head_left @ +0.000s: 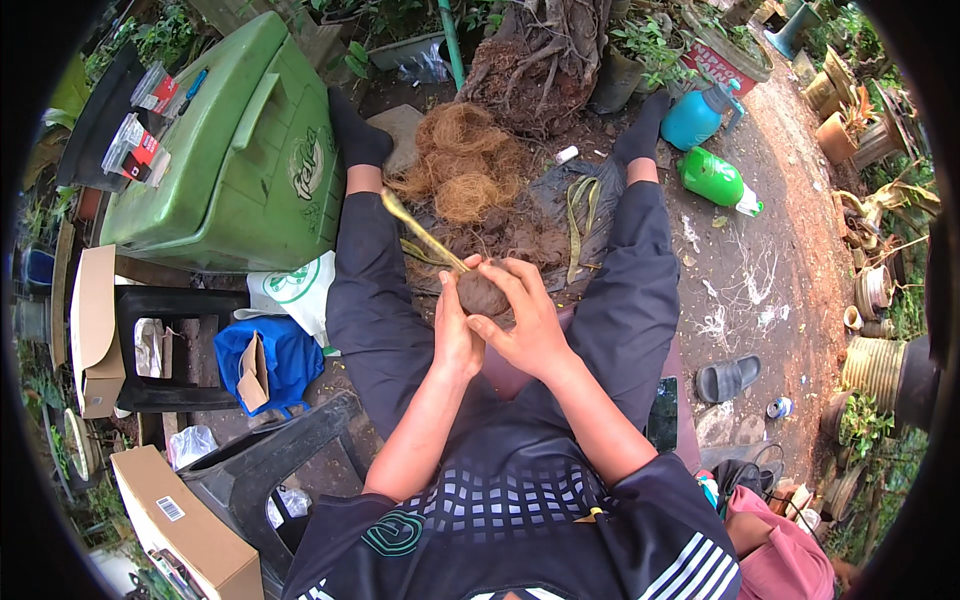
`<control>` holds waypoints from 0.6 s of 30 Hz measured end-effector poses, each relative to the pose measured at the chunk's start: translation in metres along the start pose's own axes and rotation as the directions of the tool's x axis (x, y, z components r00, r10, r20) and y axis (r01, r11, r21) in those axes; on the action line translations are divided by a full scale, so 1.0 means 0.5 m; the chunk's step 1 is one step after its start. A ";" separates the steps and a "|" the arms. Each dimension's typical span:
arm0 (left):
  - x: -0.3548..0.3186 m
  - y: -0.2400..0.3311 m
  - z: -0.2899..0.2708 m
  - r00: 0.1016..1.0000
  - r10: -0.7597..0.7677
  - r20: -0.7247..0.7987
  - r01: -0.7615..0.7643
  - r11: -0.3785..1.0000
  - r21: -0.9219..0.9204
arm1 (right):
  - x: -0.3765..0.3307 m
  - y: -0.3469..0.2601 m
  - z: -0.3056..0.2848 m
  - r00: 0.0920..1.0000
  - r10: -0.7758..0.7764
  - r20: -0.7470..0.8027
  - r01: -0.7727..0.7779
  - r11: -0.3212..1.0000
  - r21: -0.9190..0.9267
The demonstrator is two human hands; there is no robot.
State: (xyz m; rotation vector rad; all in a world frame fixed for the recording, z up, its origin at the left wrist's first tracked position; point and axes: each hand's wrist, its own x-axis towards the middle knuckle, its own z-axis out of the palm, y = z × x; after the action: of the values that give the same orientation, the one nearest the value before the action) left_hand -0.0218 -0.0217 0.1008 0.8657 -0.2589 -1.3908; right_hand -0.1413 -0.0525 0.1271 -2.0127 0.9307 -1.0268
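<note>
Between my two hands sits a rounded brown ball of what looks like moist soil (482, 299). A long yellow-green stem or leaf (418, 230) sticks out from it toward the upper left. My left hand (455, 332) cups the ball from the left, its fingers pointing up along the side. Curled over the right and top of the ball is my right hand (530, 315), with its thumb at the near side. Beyond the hands, loose soil (505, 240) lies on a black plastic sheet (552, 195), with a heap of brown coconut fibre (465, 165) behind it.
A green cooler box (235, 150) stands at the left, near black stools (180, 300) and a blue bag (268, 365). Long yellowish leaves (578, 225) lie on the sheet. At the right are a blue sprayer (695, 118), a green bottle (712, 178) and a slipper (728, 379).
</note>
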 end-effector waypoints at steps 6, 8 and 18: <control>0.003 0.000 -0.024 0.973 -0.205 -0.107 0.173 0.952 -0.254 | -0.021 0.026 0.009 0.992 -0.123 -0.039 0.125 0.989 0.074; 0.001 0.002 -0.028 0.979 -0.173 -0.112 0.143 0.961 -0.235 | -0.023 0.033 0.006 0.990 -0.007 -0.140 0.027 0.990 0.138; 0.005 0.016 -0.010 0.984 0.086 -0.155 -0.091 0.996 -0.023 | -0.018 -0.014 -0.023 0.947 0.316 0.058 -0.292 0.773 0.564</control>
State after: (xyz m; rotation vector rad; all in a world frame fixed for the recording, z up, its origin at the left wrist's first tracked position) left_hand -0.0120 -0.0226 0.1021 0.9206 -0.1560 -1.2355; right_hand -0.1529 -0.0445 0.1350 -1.2981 0.8132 -1.0122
